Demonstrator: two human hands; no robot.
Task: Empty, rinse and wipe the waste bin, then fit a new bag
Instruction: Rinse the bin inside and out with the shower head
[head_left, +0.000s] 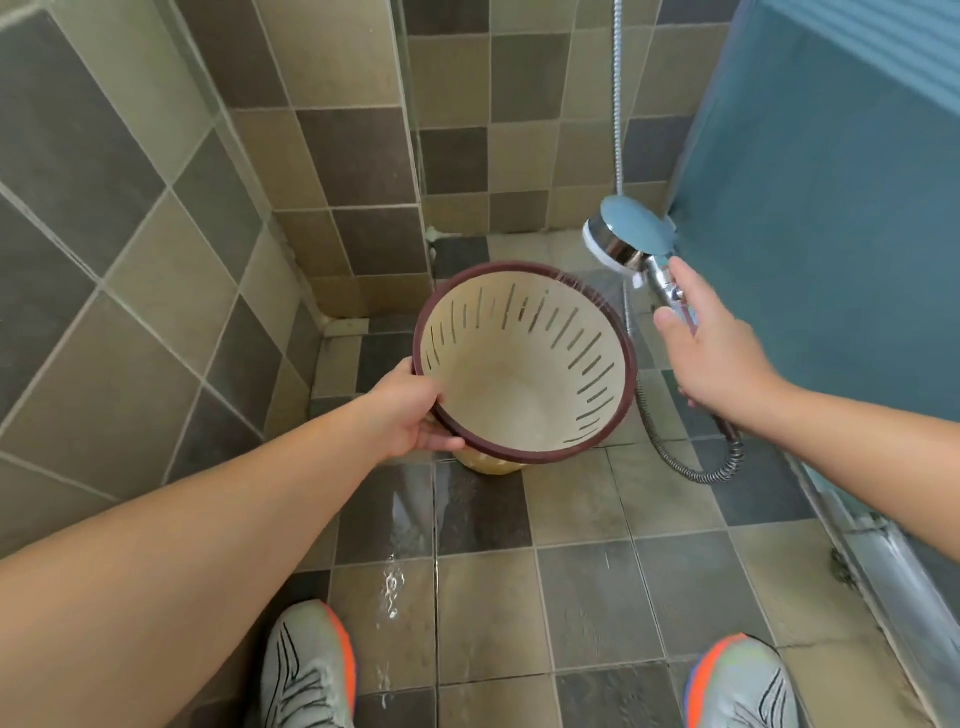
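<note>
A cream waste bin (519, 384) with slotted walls and a dark red rim is tilted toward me above the tiled floor, and nothing lies inside it. My left hand (410, 410) grips its near-left rim, thumb inside. My right hand (711, 348) holds the chrome handle of a blue-faced shower head (628, 236), which points left at the bin. Thin streams of water reach the bin's far right rim.
Tiled walls close in at the left and back. A blue glass door (831, 208) with a metal track stands at the right. The shower hose (691, 462) loops on the wet floor. My two shoes (306, 670) are at the bottom edge.
</note>
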